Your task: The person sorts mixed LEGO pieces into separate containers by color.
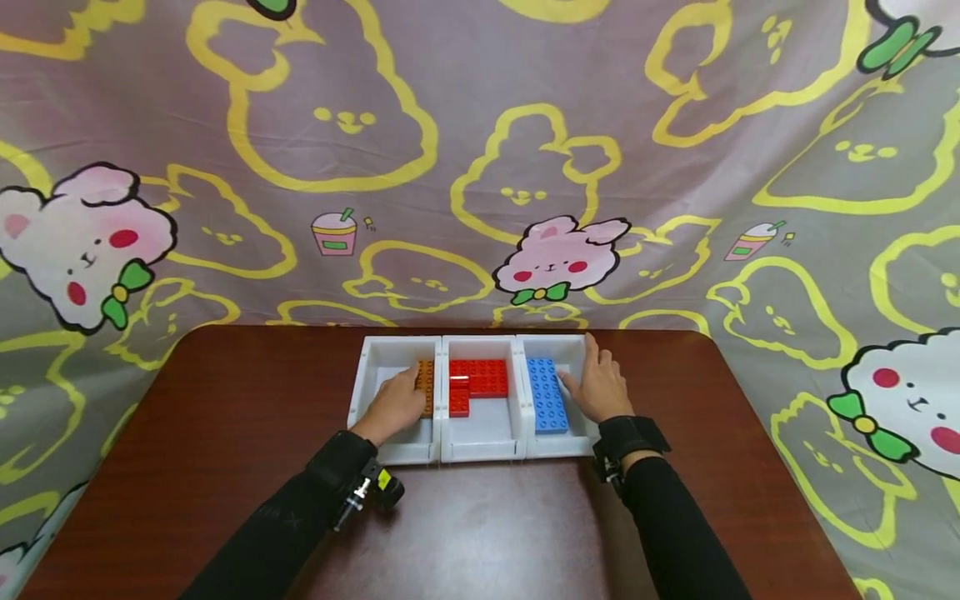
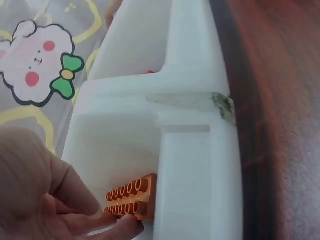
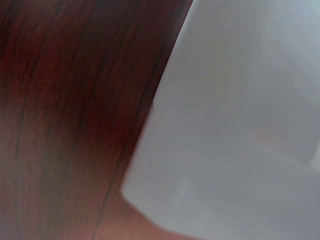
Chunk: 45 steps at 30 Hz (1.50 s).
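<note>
A white three-compartment tray (image 1: 481, 454) stands on the table. My left hand (image 1: 396, 407) reaches into its left compartment, where the fingertips are right at an orange studded building brick (image 1: 426, 385). In the left wrist view, the extended fingers (image 2: 127, 229) pass in front of that brick (image 2: 146, 197), which lies along the compartment wall. My right hand (image 1: 602, 387) lies over the right-hand wall, its fingers spread and its thumb pointing inward to a blue studded brick (image 1: 547, 396) in the right compartment. The right wrist view shows no part of the hand.
Red studded bricks (image 1: 480, 377) occupy the back of the middle compartment. A dark brown wooden table (image 1: 247, 400) carries the tray near its far edge. Behind it hangs a patterned cloth (image 1: 442, 200). The right wrist view has a white tray corner (image 3: 210, 150) up close.
</note>
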Motion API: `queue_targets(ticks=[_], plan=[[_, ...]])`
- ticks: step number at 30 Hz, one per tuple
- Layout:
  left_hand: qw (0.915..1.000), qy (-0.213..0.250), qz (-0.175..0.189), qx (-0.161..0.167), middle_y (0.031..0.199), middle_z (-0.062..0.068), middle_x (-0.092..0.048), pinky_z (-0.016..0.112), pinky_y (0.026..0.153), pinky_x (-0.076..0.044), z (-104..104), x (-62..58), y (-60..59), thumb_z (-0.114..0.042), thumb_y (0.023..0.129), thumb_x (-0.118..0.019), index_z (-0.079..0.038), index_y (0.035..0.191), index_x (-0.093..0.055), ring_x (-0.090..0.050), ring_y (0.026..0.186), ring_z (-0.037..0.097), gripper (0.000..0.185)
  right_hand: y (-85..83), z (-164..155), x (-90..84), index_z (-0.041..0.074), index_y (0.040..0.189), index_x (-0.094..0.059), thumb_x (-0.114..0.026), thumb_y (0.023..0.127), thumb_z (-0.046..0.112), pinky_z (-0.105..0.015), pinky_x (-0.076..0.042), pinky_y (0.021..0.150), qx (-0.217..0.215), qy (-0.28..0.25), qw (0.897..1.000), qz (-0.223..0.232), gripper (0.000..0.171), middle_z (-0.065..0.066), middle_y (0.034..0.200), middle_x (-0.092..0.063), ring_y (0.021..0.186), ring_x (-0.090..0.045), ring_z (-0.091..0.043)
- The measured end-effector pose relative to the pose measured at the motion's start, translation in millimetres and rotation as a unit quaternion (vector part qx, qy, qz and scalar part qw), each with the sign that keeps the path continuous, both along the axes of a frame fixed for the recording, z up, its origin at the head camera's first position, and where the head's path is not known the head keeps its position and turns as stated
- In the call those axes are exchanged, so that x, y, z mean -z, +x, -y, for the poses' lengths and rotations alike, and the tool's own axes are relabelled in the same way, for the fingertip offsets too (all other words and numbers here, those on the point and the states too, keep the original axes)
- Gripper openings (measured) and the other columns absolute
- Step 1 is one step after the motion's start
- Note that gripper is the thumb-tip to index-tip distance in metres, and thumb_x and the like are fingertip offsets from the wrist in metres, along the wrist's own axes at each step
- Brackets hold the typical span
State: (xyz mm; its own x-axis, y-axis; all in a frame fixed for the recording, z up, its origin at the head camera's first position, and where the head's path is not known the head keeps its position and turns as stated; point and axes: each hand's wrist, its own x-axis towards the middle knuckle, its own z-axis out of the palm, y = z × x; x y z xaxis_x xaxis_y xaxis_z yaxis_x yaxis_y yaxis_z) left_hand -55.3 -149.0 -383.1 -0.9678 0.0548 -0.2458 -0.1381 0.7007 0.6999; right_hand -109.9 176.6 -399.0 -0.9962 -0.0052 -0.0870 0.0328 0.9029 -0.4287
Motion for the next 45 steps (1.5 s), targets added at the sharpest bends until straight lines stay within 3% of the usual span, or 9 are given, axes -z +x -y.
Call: queue_targets(ticks=[8,17,20,23,25,27,29,34,45], plan=[[0.9973,0.023,0.058,-0.038,0.162,0.027,-0.041,0.049,0.101,-0.044,-1,-3.9,-8.8,-0.005,0.090,-0.041,0.003,0.162,-0.030,-0.050,0.124,0.038,0.074,0.2,0,-2.2,0.006,0.165,-0.013,-0.066,0.103,0.037,-0.070,-0.040,0.112,-0.005,-0.001,1.000,0.007,0.087,-0.036,0.149,-0.040,0.133,-0.046,-0.053],[0.9963,0.023,0.065,-0.051,0.159,0.028,-0.044,0.051,0.106,-0.044,-1,-6.6,-8.2,-0.005,0.089,-0.042,0.003,0.161,-0.033,-0.051,0.127,0.038,0.073,1.8,1,-0.8,0.006,0.165,-0.015,-0.067,0.103,0.036,-0.070,-0.041,0.111,-0.005,-0.004,1.000,0.001,0.086,-0.037,0.148,-0.042,0.132,-0.047,-0.053],[0.9985,0.010,0.010,-0.054,0.157,0.030,-0.046,0.050,0.103,-0.046,1,-12.0,-6.9,-0.003,0.089,-0.043,0.006,0.159,-0.035,-0.053,0.123,0.037,0.071,1.7,1,-0.4,0.006,0.165,-0.014,-0.067,0.103,0.036,-0.070,-0.042,0.110,-0.008,-0.003,1.000,0.002,0.086,-0.037,0.147,-0.042,0.131,-0.048,-0.053],[0.9943,-0.006,-0.087,-0.062,0.154,0.034,-0.047,0.051,0.093,-0.050,9,-16.9,-10.4,0.001,0.089,-0.045,0.011,0.156,-0.038,-0.058,0.113,0.041,0.068,1.4,1,-1.6,0.006,0.164,-0.014,-0.067,0.102,0.035,-0.069,-0.043,0.109,-0.008,-0.003,1.000,0.000,0.086,-0.036,0.146,-0.043,0.129,-0.048,-0.052],[0.9868,-0.025,-0.145,-0.068,0.155,0.036,-0.044,0.056,0.099,-0.049,17,-17.0,-15.8,0.002,0.091,-0.047,0.012,0.155,-0.039,-0.055,0.121,0.047,0.065,1.1,1,-2.2,0.006,0.164,-0.014,-0.067,0.103,0.034,-0.069,-0.044,0.108,-0.009,-0.003,1.000,0.000,0.086,-0.036,0.146,-0.043,0.129,-0.049,-0.051],[0.9823,-0.065,-0.160,-0.071,0.158,0.036,-0.038,0.062,0.109,-0.043,26,-14.9,-21.0,-0.001,0.096,-0.051,0.012,0.155,-0.038,-0.047,0.135,0.053,0.062,1.2,0,-2.3,0.006,0.164,-0.014,-0.067,0.103,0.034,-0.069,-0.044,0.108,-0.009,-0.002,1.000,0.001,0.086,-0.036,0.146,-0.043,0.128,-0.049,-0.051],[0.9834,-0.100,-0.134,-0.070,0.162,0.035,-0.031,0.067,0.120,-0.029,37,-8.8,-25.0,-0.008,0.101,-0.052,0.009,0.158,-0.033,-0.028,0.150,0.055,0.062,1.4,0,-2.6,0.005,0.164,-0.014,-0.066,0.103,0.034,-0.069,-0.044,0.107,-0.011,-0.001,1.000,0.002,0.086,-0.036,0.146,-0.043,0.128,-0.049,-0.051],[0.9920,-0.094,-0.045,-0.072,0.151,0.035,-0.044,0.065,0.109,-0.043,52,8.4,-27.3,-0.012,0.105,-0.052,-0.002,0.163,-0.023,-0.050,0.134,0.054,0.066,1.9,1,-3.8,0.005,0.164,-0.014,-0.067,0.103,0.034,-0.068,-0.045,0.107,-0.015,0.003,1.000,0.002,0.086,-0.036,0.144,-0.044,0.127,-0.049,-0.051],[0.9871,-0.120,-0.064,-0.084,0.134,0.034,-0.058,0.061,0.092,-0.054,48,14.5,-25.2,-0.012,0.103,-0.058,-0.002,0.159,-0.028,-0.066,0.111,0.052,0.064,4.3,1,-6.1,0.005,0.164,-0.013,-0.067,0.103,0.034,-0.068,-0.044,0.109,-0.008,0.005,1.000,0.016,0.087,-0.036,0.146,-0.043,0.128,-0.049,-0.051]])
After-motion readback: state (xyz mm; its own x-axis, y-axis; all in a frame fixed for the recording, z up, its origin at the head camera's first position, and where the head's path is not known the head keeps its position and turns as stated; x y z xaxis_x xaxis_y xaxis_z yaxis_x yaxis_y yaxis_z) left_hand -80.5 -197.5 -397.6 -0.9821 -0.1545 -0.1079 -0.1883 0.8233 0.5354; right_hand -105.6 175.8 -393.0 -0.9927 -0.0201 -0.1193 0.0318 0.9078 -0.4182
